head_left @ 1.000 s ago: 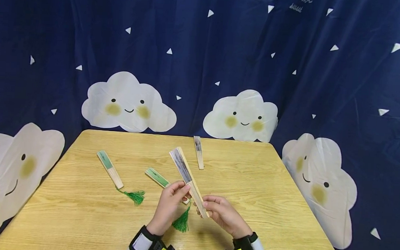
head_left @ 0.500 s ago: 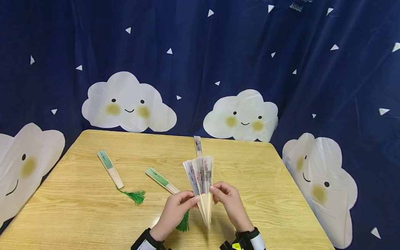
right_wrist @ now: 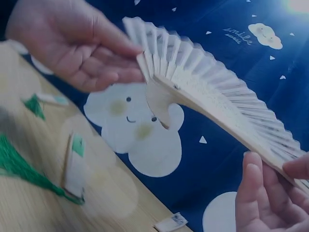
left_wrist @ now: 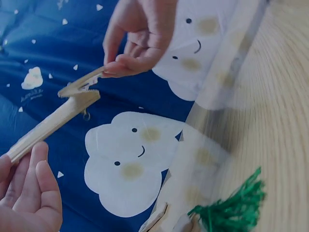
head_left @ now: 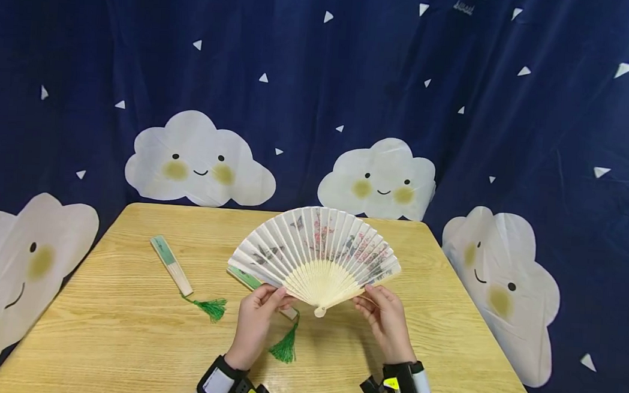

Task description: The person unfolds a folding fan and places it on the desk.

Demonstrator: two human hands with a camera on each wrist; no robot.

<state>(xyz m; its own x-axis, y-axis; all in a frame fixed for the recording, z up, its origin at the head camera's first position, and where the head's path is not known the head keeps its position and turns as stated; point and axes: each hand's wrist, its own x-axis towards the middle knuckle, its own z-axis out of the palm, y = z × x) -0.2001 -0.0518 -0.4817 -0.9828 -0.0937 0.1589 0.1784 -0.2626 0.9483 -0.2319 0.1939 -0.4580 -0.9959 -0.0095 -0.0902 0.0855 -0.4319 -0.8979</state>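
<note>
A white folding fan (head_left: 323, 275) with pale wooden ribs and painted pink flowers is spread wide above the table, pivot end toward the body. My left hand (head_left: 255, 325) pinches its left outer rib between thumb and fingers. At the opposite outer rib, my right hand (head_left: 388, 324) pinches with thumb and fingertips. The left wrist view shows the fan (left_wrist: 53, 121) from its lower edge, both hands at its ends. A folded green fan (head_left: 246, 278) lies beneath, partly hidden by the spread fan and my left hand; its green tassel (head_left: 284, 344) shows below.
Another folded green fan (head_left: 172, 265) with a green tassel (head_left: 210, 308) lies at the left of the wooden table (head_left: 122, 341). The spread fan covers the table's back middle in the head view. A dark blue curtain (head_left: 302, 51) with cloud shapes stands behind.
The fan went from folded, to partly fanned out, to spread wide. My hands have moved apart, the right one to the right and the left one to the left.
</note>
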